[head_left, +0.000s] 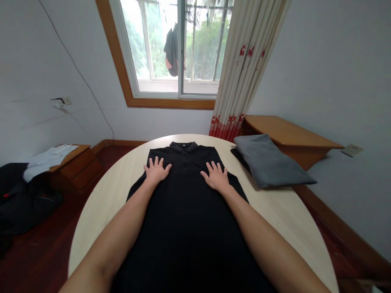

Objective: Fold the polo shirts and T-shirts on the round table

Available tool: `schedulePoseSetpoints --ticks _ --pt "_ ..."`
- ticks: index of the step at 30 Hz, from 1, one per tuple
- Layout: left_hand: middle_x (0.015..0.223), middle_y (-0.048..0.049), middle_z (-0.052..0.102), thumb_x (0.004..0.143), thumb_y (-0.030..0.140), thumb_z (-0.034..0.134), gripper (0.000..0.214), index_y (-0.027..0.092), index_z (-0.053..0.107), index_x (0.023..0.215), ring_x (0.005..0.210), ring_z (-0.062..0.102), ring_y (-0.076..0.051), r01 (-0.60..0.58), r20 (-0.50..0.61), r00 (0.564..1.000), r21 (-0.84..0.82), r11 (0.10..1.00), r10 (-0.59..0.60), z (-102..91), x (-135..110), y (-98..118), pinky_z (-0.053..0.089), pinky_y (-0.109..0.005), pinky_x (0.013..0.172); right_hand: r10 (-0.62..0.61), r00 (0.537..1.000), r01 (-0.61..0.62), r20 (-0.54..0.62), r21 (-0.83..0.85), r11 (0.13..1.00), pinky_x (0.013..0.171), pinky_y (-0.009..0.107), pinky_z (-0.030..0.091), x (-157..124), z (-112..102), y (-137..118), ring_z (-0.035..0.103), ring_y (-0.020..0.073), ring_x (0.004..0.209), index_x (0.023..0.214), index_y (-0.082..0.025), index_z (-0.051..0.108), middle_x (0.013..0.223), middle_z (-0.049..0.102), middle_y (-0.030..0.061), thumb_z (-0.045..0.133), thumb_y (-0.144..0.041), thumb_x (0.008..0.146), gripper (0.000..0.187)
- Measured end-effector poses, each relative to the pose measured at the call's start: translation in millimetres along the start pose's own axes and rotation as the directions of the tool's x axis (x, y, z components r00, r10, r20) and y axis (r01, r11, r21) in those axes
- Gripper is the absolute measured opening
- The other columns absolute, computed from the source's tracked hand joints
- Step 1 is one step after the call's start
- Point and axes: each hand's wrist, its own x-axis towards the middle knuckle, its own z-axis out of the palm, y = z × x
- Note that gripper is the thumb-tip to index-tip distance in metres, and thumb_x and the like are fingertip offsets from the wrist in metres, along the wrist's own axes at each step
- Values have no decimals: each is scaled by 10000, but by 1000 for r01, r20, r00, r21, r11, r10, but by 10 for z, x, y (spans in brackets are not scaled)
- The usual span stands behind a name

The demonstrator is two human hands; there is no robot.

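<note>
Domestic room: curtained window (177,49) with laundry hanging outside, wooden bedside cabinet (76,165), folded clothes (269,160) on round worktop (106,195).

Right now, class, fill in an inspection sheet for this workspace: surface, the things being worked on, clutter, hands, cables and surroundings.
Surface: round pale wood-grain table, bare at its edges.
Things worked on: black polo shirt lying flat, front up, collar toward the window, buttons closed as far as can be seen.
Clutter: folded grey garment on the table's right side, over a darker piece.
Hands: left hand and right hand both flat, fingers spread, palms down on the shirt's chest; gripping nothing.
Cables: thin wire running down the left wall; none on the table.
Surroundings: window with clothing hung outside, flowered curtain, low wooden cabinet on the left, wooden desk on the right.
</note>
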Motion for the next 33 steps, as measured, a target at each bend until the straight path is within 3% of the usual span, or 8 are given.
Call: schedulePoseSetpoints --ticks 3,12,17,20,23,26,29,33 --pt "1691 -83 122 931 731 200 844 229 281 1605 1537 59 -426 18 94 995 20 1000 -20 36 49 -63 149 -714 1160 13 1000 -13 25 0 1000 1189 640 119 26 45 -10 111 355 1542 1612 -207 241 1684 151 100 205 -622 1013 730" --pt "1686 -100 146 914 750 190 867 231 295 1601 1528 74 -453 -5 58 998 21 1000 3 110 274 -24 142 -743 1141 5 999 -5 -54 -11 1000 1184 633 135 188 94 60 137 349 1535 1593 -213 298 1676 191 96 197 -644 1002 738" --pt "1688 -99 132 923 736 195 857 226 274 1607 1532 74 -438 6 84 996 33 999 -9 35 394 34 137 -715 1159 11 999 -11 -43 -19 1000 1185 629 131 324 7 92 145 351 1533 1594 -190 295 1671 199 118 212 -622 1007 733" --pt "1673 -160 168 974 629 236 802 137 253 1608 1531 104 -430 -43 -53 997 103 994 49 -9 196 185 92 -678 1186 -37 993 29 -113 -71 997 1203 614 43 224 -36 -58 120 333 1541 1587 -135 300 1666 204 140 263 -520 1026 682" --pt "1657 -178 216 1017 501 245 711 83 276 1591 1547 125 -348 -259 -206 935 168 951 290 46 -235 418 64 -595 1226 -182 975 178 -129 -43 983 1223 571 38 -75 5 -339 136 283 1545 1583 -140 309 1663 223 117 275 -470 1033 643" --pt "1646 -130 277 1037 443 216 637 117 344 1569 1538 205 -271 -403 -97 906 105 909 413 146 -688 502 169 -518 1234 -287 957 289 -37 60 955 1234 525 105 -435 98 -495 173 244 1541 1580 -171 322 1662 238 85 251 -486 1037 632" --pt "1648 -86 279 1035 489 236 635 159 369 1562 1538 215 -243 -425 30 905 45 904 424 142 -958 247 201 -469 1234 -287 958 286 -10 90 954 1243 469 116 -689 129 -281 156 220 1548 1575 -180 336 1666 232 69 263 -534 1031 654" --pt "1668 -68 217 1032 522 237 658 173 325 1583 1552 154 -241 -373 85 926 59 926 368 -25 -1129 -303 165 -452 1243 -112 994 113 -17 53 992 1243 419 129 -839 42 273 165 223 1546 1576 -148 331 1666 229 88 279 -524 1037 659"
